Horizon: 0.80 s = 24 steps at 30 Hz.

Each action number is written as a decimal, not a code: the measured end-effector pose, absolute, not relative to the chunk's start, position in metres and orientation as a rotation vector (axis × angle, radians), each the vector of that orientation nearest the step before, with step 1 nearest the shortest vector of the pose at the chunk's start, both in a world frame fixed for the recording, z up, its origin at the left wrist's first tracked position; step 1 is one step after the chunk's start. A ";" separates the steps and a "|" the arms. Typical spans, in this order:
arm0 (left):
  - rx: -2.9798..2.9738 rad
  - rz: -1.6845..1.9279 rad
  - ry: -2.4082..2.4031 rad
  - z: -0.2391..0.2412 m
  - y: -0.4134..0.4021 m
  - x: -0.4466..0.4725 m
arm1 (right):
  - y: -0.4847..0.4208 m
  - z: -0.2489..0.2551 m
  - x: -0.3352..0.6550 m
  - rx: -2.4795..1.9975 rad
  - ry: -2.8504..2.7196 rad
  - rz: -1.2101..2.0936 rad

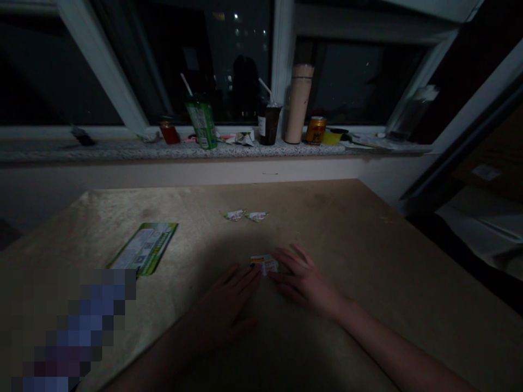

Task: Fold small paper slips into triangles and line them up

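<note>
A small piece of coloured printed paper (263, 264) lies on the tan table (368, 245) in front of me. My left hand (226, 307) rests flat, fingers stretched out, its fingertips touching the paper's left edge. My right hand (302, 277) lies with fingers spread, pressing on the paper's right edge. Two small folded paper pieces (245, 215) sit side by side farther back on the table.
A green printed leaflet (145, 247) lies at the table's left. On the stone windowsill (102, 149) stand a green cup with straw (201, 122), a dark cup (268, 122), a tall beige flask (299, 103), an orange can (315, 129) and a red jar (169, 132). Dark windows are behind.
</note>
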<state>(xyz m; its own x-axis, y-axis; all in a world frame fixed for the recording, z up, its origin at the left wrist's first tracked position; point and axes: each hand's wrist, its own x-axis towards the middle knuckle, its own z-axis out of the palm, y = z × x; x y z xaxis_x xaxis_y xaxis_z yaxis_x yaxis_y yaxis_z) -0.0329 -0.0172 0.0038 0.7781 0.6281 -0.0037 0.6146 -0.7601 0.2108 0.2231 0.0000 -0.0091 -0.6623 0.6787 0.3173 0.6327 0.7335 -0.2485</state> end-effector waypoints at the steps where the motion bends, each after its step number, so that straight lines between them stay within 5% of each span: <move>1: 2.772 0.100 0.986 0.004 -0.017 -0.033 | 0.000 -0.010 0.223 -0.996 -2.541 0.140; 24: 2.806 0.061 1.002 0.002 -0.016 -0.034 | 0.001 -0.013 0.225 -1.064 -2.432 0.203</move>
